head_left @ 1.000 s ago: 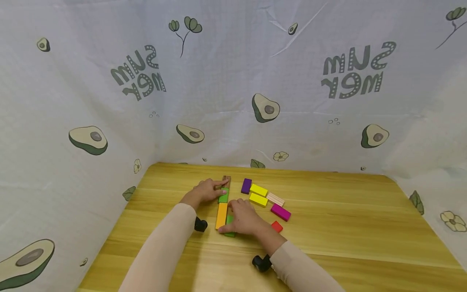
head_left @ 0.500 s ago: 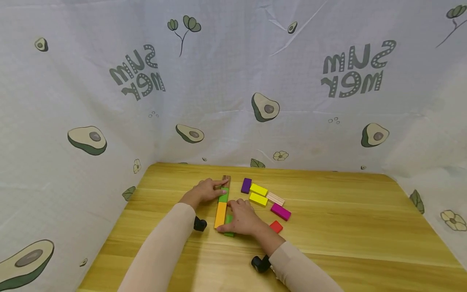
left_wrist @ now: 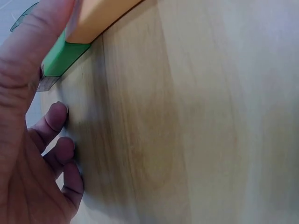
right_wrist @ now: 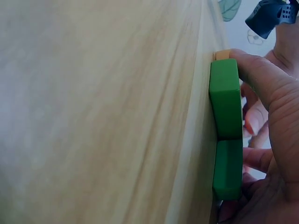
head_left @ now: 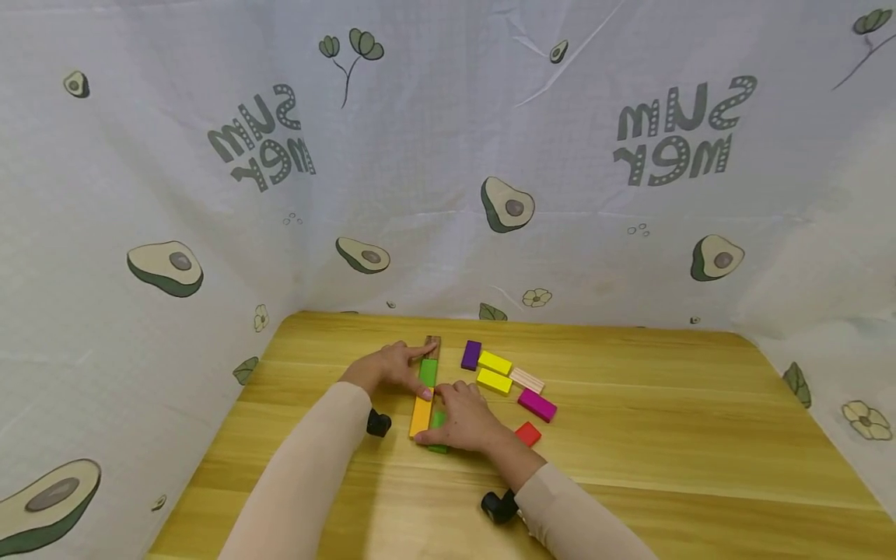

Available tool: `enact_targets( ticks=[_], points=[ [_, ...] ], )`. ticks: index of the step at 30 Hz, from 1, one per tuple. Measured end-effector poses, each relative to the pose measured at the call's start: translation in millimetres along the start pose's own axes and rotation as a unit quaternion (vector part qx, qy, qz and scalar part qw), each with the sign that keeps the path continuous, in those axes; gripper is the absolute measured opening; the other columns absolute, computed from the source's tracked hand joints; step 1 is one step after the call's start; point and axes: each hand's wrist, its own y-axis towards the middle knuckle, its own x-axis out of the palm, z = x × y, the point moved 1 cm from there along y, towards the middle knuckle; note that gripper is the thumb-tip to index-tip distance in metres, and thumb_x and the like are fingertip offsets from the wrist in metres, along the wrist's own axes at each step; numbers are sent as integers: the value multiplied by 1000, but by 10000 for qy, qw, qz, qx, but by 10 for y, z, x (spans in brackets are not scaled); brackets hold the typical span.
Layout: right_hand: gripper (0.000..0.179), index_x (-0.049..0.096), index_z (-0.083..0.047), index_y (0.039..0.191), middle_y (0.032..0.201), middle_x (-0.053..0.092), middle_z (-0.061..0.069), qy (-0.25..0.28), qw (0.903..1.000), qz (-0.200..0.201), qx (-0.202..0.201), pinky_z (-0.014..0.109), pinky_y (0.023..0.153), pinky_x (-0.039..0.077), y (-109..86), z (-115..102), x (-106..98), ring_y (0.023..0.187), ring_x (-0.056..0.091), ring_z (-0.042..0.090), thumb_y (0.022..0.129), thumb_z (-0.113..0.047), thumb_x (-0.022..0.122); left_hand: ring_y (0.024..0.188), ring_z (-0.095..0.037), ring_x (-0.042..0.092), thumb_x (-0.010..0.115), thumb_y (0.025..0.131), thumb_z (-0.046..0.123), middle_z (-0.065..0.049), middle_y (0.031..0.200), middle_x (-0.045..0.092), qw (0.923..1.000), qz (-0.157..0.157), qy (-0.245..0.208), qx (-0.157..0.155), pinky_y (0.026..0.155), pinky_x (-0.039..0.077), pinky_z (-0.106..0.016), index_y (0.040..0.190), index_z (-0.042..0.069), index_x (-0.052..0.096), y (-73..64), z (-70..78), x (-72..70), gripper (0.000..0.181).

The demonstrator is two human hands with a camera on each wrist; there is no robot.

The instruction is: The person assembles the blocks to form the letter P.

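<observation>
Cloth backdrop stood behind and at the sides, wood table below. Both sleeved forearms reached in from the near edge, a small black device at each wrist. Left hand came over the row's left side, thumb and index spread: index laid straight on the brown block, thumb tip on the orange block near its far end; other fingers loosely bent, just off the wood. Right hand arched over from the right, pinching orange: thumb at its near end, index at its far right corner. Orange block lay flat, nearest in the row; row green and brown block followed beyond it. Side green lay along orange's right, partly under the right hand. Well right of the row: magenta, two yellows, pale wood, purple. Red sat by the right wrist, partly hidden.
</observation>
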Motion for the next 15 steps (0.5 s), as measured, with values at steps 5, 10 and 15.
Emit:
enact_targets(
  ticks=[5,10,15],
  points=[
    [95,54,-4,140,121,61,11,111,9999,-31,22,42,91,45,-15,8,-25,105,47,24,76,-70,78,138,-38,44,85,70,65,-15,147,46,10000,-37,85,4,112,41,-63,159,50,24,-8,18,-13,109],
    [96,51,-2,143,121,65,12,239,9996,-114,-57,46,98,50,-123,-6,-115,111,54,25,75,-63,83,141,-38,42,85,72,63,-14,150,44,9999,-29,41,-101,114,39,-65,158,51,24,-16,25,-7,107],
    [81,61,-6,127,114,61,9,-224,9997,-73,-77,46,93,46,-293,-12,-153,106,49,26,72,-61,86,145,-39,38,84,73,63,-14,155,41,9998,-30,-23,-181,115,36,-67,158,52,24,2,29,-1,105]
  ],
)
